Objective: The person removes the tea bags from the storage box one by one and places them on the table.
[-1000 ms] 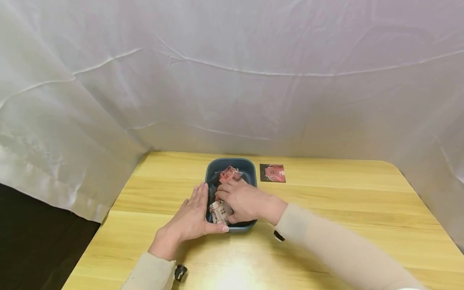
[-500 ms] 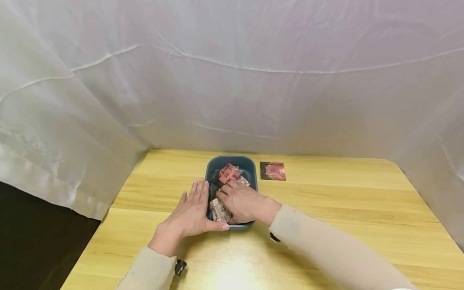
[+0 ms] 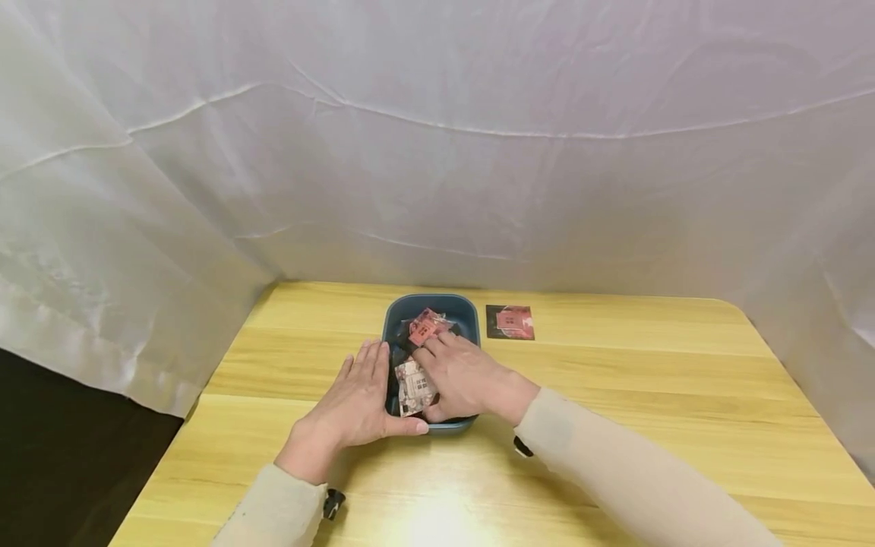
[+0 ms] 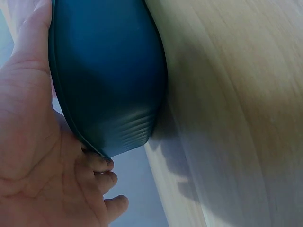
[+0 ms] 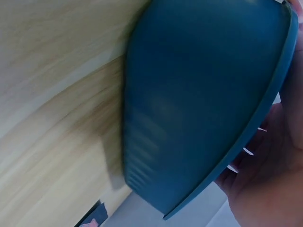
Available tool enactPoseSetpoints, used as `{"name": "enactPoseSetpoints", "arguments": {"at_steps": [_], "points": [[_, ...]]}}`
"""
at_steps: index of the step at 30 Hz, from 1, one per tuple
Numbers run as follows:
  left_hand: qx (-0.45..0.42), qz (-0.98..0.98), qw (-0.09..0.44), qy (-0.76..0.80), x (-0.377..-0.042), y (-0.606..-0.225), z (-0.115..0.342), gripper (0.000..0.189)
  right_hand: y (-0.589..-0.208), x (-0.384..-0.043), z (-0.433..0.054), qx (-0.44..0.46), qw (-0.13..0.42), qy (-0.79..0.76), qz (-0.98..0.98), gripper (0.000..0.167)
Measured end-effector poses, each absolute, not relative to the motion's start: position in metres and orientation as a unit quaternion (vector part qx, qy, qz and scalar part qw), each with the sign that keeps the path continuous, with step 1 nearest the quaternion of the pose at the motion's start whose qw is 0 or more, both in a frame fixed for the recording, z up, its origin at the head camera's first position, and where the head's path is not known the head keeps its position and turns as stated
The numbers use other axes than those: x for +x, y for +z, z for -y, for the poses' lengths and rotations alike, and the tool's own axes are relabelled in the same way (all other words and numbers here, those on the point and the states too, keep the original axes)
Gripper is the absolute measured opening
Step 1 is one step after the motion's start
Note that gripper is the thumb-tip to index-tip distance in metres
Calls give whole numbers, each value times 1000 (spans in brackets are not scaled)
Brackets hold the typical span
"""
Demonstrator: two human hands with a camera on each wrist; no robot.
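Note:
A blue plastic bin [image 3: 467, 311] stands at the back middle of the table, holding several small printed packets. Along its left rim lies my left hand [image 3: 352, 406], fingers straight and thumb across the near corner; the left wrist view shows the palm against the bin's outer side [image 4: 109, 61]. My right hand [image 3: 465, 376] reaches in over the right rim, thumb and fingers spread apart over the packets. Beside its thumb is a pale patterned packet [image 3: 415, 387], and a red packet [image 3: 425, 327] lies beyond its fingertips. Packets under the palm are hidden.
A flat black-and-red square packet [image 3: 510, 322] lies on the wooden table [image 3: 629, 380] to the right of the bin. Pale cloth [image 3: 478, 190] hangs behind and at both sides. The table's left edge drops to a dark area [image 3: 68, 448].
The right hand has shifted slightly within the bin, and the pale packet beside it has turned and shows more of its face. The left hand stays at the rim.

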State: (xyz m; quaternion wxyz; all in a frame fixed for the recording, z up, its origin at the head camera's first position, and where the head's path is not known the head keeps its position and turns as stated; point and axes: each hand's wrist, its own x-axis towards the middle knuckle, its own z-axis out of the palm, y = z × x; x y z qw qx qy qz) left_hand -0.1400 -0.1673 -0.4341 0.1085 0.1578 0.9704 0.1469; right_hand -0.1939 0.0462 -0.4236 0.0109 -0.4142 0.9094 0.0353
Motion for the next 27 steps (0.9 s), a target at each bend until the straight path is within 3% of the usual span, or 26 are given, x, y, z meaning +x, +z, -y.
{"name": "enactPoseSetpoints", "arguments": {"at_steps": [10, 27], "points": [[167, -970, 102, 144, -139, -435, 170, 143, -429, -196, -57, -407, -14, -4, -913, 97], [162, -971, 99, 145, -137, -438, 176, 143, -406, -203, -94, -367, -53, -77, -925, 87]]}}
